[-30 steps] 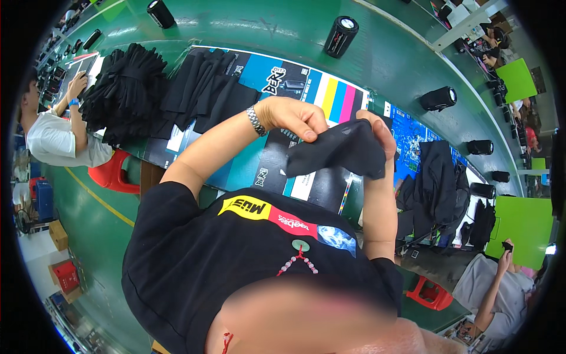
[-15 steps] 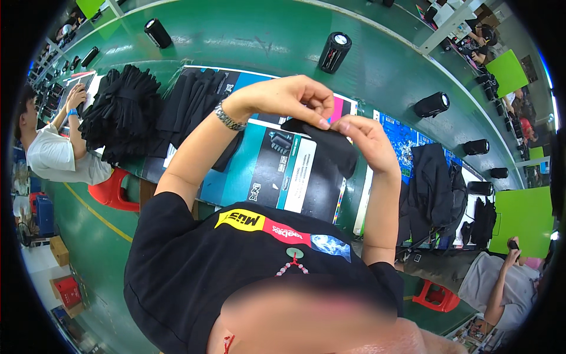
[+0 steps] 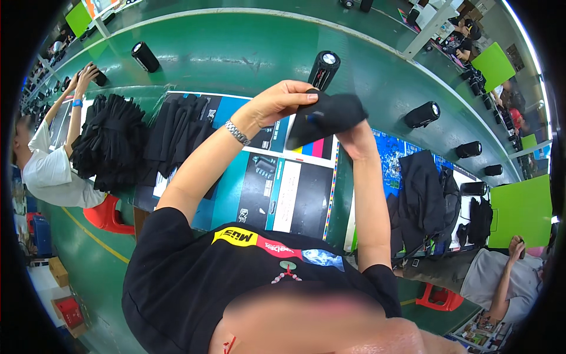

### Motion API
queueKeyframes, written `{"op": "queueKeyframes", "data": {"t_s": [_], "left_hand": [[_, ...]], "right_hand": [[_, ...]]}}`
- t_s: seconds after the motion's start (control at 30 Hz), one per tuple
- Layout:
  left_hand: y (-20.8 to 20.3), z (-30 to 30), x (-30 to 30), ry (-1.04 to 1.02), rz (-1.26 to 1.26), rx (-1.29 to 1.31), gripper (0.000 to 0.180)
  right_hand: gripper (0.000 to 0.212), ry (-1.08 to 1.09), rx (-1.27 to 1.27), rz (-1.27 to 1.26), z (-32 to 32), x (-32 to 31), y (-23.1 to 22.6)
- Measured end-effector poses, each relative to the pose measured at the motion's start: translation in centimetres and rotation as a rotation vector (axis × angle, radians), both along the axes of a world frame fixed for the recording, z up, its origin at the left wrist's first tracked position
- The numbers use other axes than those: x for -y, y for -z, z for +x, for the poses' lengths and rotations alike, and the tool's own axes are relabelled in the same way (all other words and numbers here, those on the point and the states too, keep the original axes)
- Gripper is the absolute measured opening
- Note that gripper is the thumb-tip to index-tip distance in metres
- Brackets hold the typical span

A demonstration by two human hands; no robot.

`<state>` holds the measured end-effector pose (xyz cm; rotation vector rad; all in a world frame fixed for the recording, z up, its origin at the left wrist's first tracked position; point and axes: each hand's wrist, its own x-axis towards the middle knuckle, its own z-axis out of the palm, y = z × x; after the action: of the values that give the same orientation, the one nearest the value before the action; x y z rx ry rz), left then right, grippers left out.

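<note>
One pouch-like cloth (image 3: 333, 114) | left hand (image 3: 283, 101): pinching | right hand (image 3: 357, 141): touching | inside: hidden

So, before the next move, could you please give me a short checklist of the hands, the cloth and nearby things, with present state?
1. Left hand holding the black cloth: ok, thumb on its upper-left edge.
2. Right hand gripping it: cannot tell, the cloth hides the fingers.
3. Cloth spread flat: not ok, it is held up and curved between the hands.
4. Black cylinder clear of the cloth: cannot tell, they overlap in this view.
5. Stack of dark cloth pieces at the left: ok, in view.
</note>
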<state>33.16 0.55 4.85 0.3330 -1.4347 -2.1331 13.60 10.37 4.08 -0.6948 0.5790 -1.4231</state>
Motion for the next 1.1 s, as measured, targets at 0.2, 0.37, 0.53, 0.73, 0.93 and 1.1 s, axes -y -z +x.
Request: {"op": "queueKeyframes", "data": {"t_s": [0.2, 0.37, 0.53, 0.73, 0.93, 1.1], "left_hand": [[1.4, -3.8, 3.8, -0.31, -0.127, 0.185, 0.019], [1.5, -7.6, 7.8, -0.684, -0.345, 0.187, 0.013], [4.2, -10.9, 11.5, -0.792, -0.252, 0.177, 0.012], [5.9, -14.1, 13.4, -0.586, 0.145, 0.193, 0.01], [7.1, -13.5, 13.8, -0.577, 0.336, 0.488, 0.008], [6.3, -13.1, 14.3, -0.334, -0.037, 0.529, 0.014]], "right_hand": [[0.015, 0.517, -0.472, 0.013, -1.9, 7.3, 0.5], [0.009, 1.165, -1.199, -0.069, -2.7, 12.9, 0.8], [0.008, 1.297, -1.38, -0.017, -3.1, 15.9, 2.0], [0.014, 0.57, -0.286, 0.467, -10.1, 17.5, 4.1], [0.014, 0.492, -0.9, 0.633, -10.7, 15.8, 6.6], [0.027, 0.708, -0.51, 0.646, -7.9, 14.6, 6.2]]}}
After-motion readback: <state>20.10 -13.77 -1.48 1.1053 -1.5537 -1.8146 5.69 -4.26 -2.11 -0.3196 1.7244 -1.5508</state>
